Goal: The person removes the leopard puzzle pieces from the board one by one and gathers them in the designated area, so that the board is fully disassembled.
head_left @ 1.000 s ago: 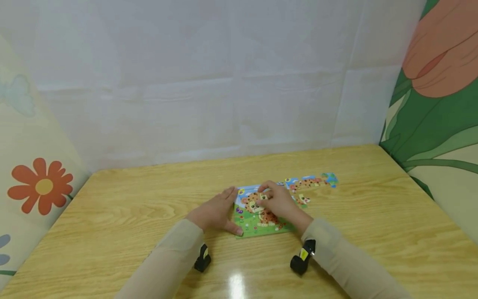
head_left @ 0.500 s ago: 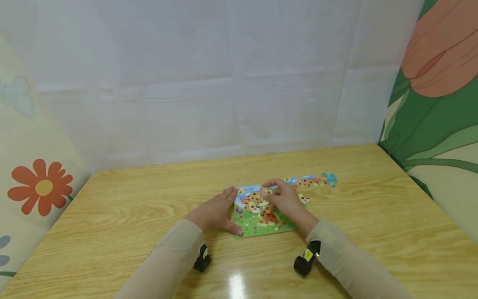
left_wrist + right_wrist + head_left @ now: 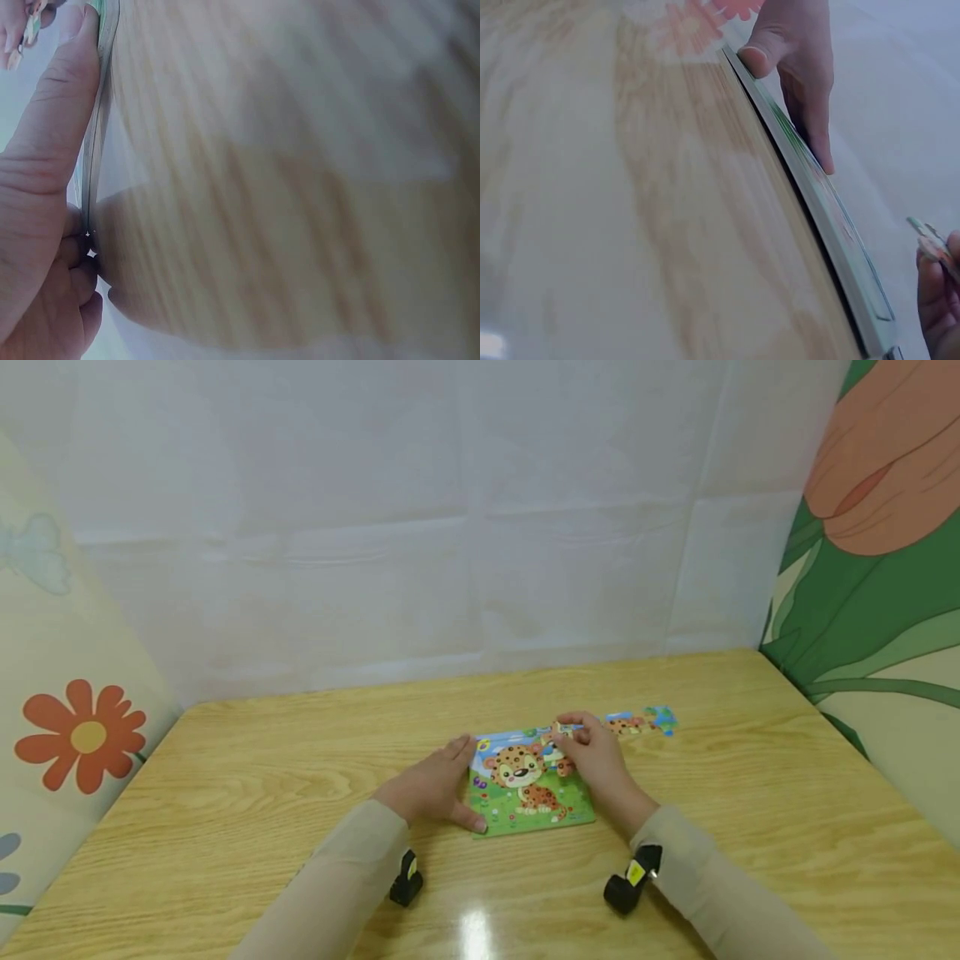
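Note:
A flat puzzle board (image 3: 502,817) with a spotted cub on grass lies on the table. My left hand (image 3: 431,785) rests along its left edge with fingers extended, the thumb on the near left corner. In the left wrist view that thumb (image 3: 52,112) lies against the board's rim. Over the board's far right part, my right hand (image 3: 606,768) pinches a puzzle piece (image 3: 557,745) between thumb and fingers. The right wrist view shows this piece (image 3: 930,241) raised off the board. Part of the board's right side is hidden behind the right hand.
Loose puzzle pieces (image 3: 628,724) lie in a row beyond the right hand, ending in a blue and green one (image 3: 663,720). The wooden table (image 3: 262,777) meets a white cloth backdrop (image 3: 360,552). Flower-patterned panels stand at both sides.
My right hand has moved right and a little away with the pinched piece, uncovering the cub's face on the board. The left hand has stayed in place.

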Demonstrator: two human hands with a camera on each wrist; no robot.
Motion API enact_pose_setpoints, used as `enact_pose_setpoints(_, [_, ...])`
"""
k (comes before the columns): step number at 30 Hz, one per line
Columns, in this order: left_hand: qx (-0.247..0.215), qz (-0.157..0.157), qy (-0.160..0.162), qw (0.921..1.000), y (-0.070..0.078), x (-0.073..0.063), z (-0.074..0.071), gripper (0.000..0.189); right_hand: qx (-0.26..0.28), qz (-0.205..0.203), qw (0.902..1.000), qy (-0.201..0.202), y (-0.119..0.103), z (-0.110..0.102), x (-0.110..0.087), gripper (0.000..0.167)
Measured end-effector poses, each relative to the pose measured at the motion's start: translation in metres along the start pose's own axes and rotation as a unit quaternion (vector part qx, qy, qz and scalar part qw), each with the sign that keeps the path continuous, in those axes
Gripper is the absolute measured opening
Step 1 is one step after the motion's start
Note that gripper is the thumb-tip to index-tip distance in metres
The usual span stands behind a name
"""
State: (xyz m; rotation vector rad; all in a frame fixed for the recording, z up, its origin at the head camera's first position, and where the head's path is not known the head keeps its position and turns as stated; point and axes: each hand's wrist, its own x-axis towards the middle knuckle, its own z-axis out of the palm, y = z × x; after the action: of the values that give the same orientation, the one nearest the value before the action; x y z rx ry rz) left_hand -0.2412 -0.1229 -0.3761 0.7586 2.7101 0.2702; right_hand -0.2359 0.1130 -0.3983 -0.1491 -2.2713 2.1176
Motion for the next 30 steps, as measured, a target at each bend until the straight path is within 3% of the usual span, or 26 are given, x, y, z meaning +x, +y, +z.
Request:
enact_pose_setpoints(13, [0.007,0.001,0.0,1.0,-0.001,-0.001,0.001,0.124,-0.011,-0.027,0.9995,0.013,0.0,-0.023,0.001,0.03])
enact_pose_setpoints(25, [0.003,0.006,0.004,1.0,-0.001,-0.002,0.001,0.123,0.033,-0.005,0.9988,0.035,0.005,-0.043,0.005,0.032])
enact_pose_setpoints(30, [-0.002,0.006,0.008,0.9999,-0.002,-0.002,0.001,0.123,-0.002,-0.003,0.9988,0.05,0.004,-0.052,0.005,0.032])
